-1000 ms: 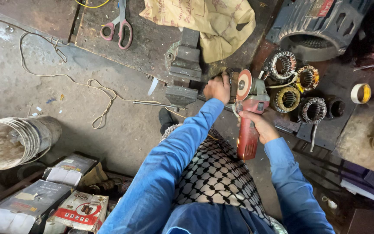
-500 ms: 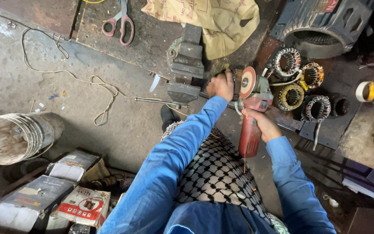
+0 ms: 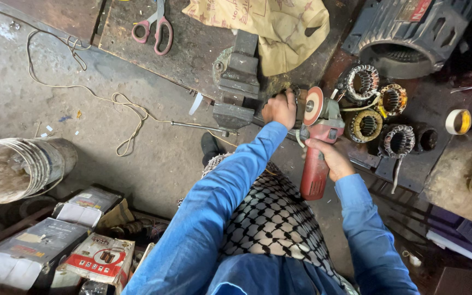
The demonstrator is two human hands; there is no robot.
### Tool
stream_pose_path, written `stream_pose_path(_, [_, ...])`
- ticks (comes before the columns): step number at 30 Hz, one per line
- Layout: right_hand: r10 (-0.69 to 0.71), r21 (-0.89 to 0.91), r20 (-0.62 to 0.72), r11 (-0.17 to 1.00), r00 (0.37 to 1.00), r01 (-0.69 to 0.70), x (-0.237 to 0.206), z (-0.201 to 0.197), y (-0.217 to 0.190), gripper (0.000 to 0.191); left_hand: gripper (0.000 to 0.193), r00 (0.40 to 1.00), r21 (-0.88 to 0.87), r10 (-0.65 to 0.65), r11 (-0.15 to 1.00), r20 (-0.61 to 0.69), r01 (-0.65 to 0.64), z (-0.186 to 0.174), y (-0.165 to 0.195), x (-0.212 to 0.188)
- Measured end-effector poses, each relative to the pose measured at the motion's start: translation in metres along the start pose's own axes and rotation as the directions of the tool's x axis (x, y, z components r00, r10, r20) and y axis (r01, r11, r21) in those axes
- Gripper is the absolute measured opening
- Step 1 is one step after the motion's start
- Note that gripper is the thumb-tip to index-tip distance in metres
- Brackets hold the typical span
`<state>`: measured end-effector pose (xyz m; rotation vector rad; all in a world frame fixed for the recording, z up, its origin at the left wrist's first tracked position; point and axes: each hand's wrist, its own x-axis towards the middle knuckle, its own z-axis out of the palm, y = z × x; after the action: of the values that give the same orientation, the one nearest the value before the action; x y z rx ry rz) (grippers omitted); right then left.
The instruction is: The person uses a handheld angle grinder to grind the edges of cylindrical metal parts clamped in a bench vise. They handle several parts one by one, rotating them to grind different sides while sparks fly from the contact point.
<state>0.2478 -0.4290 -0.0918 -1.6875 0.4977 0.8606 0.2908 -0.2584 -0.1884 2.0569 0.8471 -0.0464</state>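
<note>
Right hand (image 3: 331,158) grips a red angle grinder (image 3: 318,142), left hand (image 3: 281,108) clasps the vise-held part; the dirty bucket (image 3: 15,169) holds only grime.

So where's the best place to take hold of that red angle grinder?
Best on the red angle grinder's long barrel body, from the rear end nearest the person, as the right hand grips it now. That slim handle points away from the grinding disc, keeping fingers clear. The left hand sits ahead, beside the bench vise.
</note>
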Motion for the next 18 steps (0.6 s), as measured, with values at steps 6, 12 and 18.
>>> stream_pose_path(6, [-0.019, 0.003, -0.034, 1.000, 0.999, 0.019, -0.0013, 0.0014, -0.0009, 0.037, 0.059, 1.000, -0.011, 0.018, 1.000, -0.021, -0.018, 0.0031, -0.0015, 0.0003])
stream_pose_path(12, [-0.009, 0.003, -0.028, 1.000, 1.000, 0.009, -0.0002, 0.0009, 0.0020, 0.037, 0.060, 1.000, 0.006, 0.014, 1.000, -0.021, -0.014, 0.0042, -0.0029, 0.0016])
stream_pose_path(18, [0.007, 0.006, -0.010, 1.000, 1.000, -0.007, 0.0036, -0.0011, 0.0083, 0.038, 0.060, 1.000, 0.000, 0.009, 1.000, -0.024, -0.009, 0.0056, -0.0031, 0.0019])
